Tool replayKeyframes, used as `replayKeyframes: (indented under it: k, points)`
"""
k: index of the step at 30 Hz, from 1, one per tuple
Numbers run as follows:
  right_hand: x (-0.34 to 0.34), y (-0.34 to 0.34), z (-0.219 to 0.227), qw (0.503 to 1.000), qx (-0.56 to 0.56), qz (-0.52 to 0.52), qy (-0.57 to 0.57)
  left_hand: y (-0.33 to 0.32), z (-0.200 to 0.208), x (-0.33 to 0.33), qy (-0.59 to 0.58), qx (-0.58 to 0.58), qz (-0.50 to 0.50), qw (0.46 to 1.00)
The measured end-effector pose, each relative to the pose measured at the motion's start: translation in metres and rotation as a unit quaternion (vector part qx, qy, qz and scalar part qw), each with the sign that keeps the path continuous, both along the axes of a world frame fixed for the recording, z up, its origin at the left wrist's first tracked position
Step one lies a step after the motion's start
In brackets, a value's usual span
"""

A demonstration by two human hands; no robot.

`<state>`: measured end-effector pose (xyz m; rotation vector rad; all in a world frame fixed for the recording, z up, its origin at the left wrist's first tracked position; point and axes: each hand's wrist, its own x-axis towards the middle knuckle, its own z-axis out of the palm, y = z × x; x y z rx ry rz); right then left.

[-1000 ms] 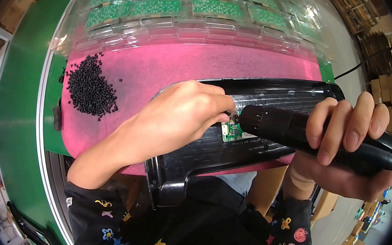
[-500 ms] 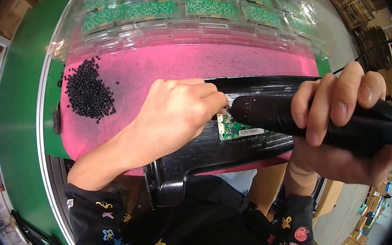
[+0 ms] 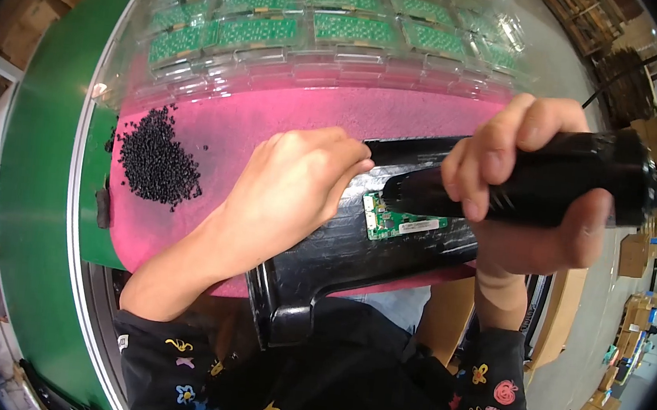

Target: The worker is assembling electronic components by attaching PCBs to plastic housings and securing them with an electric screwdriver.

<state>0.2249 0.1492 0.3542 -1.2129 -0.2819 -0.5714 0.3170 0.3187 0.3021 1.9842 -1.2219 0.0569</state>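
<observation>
In my right hand (image 3: 501, 163) is a thick black power screwdriver (image 3: 564, 174), fingers wrapped over its body. It lies nearly level, its narrower front end over a green circuit board (image 3: 377, 224) with white connectors and a white label. The driver hides part of the board and its own tip. That board rests on a long black plastic housing (image 3: 370, 261), which has a bent foot at its near left end. My left hand (image 3: 291, 177) is just left of the board, above the housing, fingertips pinched together; whatever they hold is hidden.
A heap of tiny black screw-like pieces (image 3: 159, 159) lies on the pink mat (image 3: 237, 119) at left. Clear plastic trays (image 3: 344, 58) of green boards stand stacked at the back. A dark stick-like piece (image 3: 103, 207) is by the mat's left edge. Cardboard (image 3: 556, 321) stands at near right.
My left fingertips have drawn away from the driver's front end, a little left and up. My right hand has shifted left with the screwdriver, whose rear end has risen. The view moved slightly.
</observation>
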Motion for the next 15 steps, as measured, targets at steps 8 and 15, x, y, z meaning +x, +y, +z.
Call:
replayKeyframes:
  k: [8,15]
  points:
    - [0.025,-0.012,-0.002,0.98,-0.184,-0.071,-0.017,-0.013,0.016,-0.004,0.024,0.033,-0.034,0.999]
    - [0.036,0.016,0.006,0.998,-0.05,0.035,-0.011,0.002,-0.009,-0.008,0.101,0.014,0.069,0.992]
